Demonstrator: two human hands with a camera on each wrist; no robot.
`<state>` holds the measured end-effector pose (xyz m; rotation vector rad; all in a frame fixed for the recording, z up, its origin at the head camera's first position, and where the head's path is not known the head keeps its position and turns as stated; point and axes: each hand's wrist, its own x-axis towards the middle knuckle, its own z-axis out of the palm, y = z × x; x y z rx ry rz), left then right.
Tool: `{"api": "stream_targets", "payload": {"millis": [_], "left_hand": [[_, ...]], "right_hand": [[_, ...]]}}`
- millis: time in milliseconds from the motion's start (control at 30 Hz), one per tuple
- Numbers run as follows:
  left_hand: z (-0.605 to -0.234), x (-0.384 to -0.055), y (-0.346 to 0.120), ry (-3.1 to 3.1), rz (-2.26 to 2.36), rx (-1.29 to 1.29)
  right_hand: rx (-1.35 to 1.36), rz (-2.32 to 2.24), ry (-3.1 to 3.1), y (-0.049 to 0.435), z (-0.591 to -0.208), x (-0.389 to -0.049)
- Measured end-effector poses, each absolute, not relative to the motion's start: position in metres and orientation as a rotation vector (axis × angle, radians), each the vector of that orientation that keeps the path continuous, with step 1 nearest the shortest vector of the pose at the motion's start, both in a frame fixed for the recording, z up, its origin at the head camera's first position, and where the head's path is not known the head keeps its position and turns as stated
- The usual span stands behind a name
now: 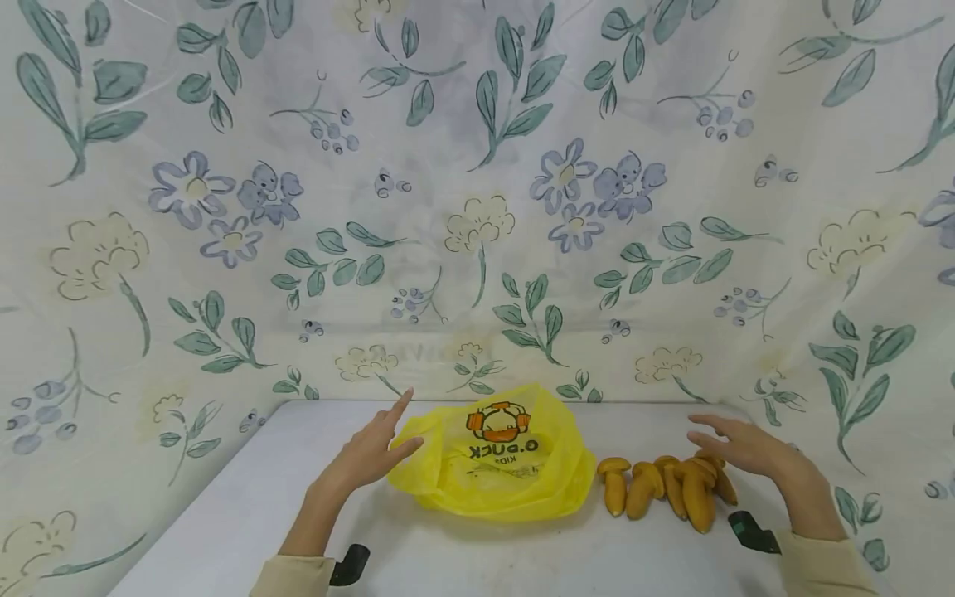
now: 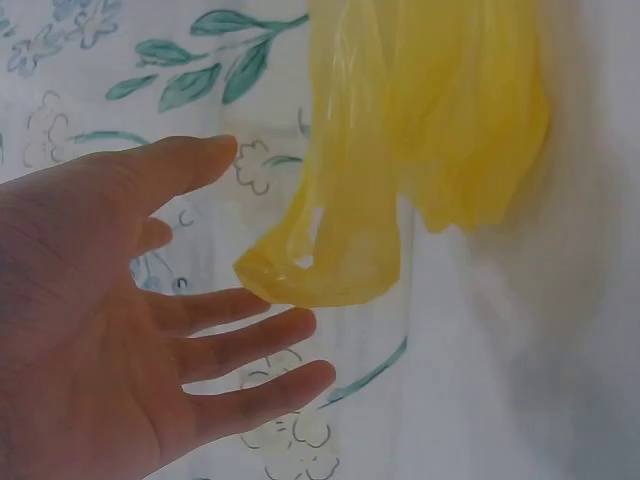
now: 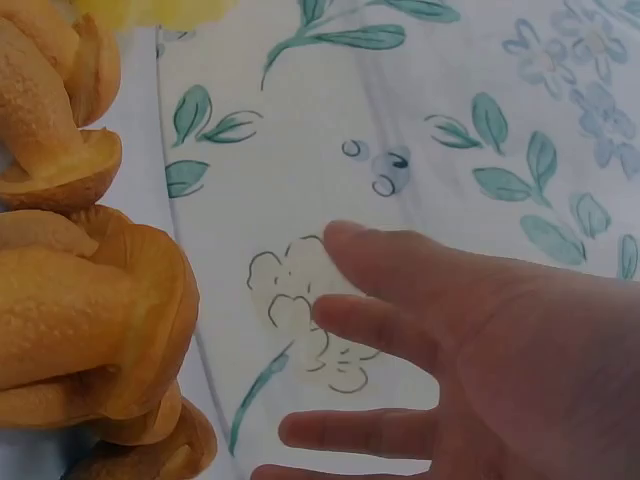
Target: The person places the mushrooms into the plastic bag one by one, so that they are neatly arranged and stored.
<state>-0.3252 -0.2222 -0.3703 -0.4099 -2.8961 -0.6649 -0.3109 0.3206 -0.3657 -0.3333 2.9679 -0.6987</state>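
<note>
A yellow plastic bag (image 1: 492,464) with a duck print lies on the table, its lettering upside down in the head view. My left hand (image 1: 369,448) is held at the bag's left side with fingers spread, and in the left wrist view its fingertips are right by a bag handle (image 2: 350,265). To the right of the bag lie several brown mushrooms (image 1: 697,493) with thick stems, some overlapping. My right hand (image 1: 734,444) hovers beside the rightmost ones, fingers extended and holding nothing. The right wrist view shows mushroom caps (image 3: 150,310) close up at its left edge.
A white table (image 1: 515,555) carries everything. Behind it and along both sides hangs a floral cloth (image 1: 433,315) with leaves and blue flowers. Each wrist wears a dark device (image 1: 753,531).
</note>
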Motion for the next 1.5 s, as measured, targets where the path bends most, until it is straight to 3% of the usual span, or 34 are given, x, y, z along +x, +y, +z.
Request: {"api": "stream_targets", "payload": {"millis": [1500], "left_hand": [[-0.403,-0.349,-0.217,-2.831,-1.127,-0.429]], "right_hand": [[-0.106,-0.769,2.694,0.341,-0.392,-0.322]]}}
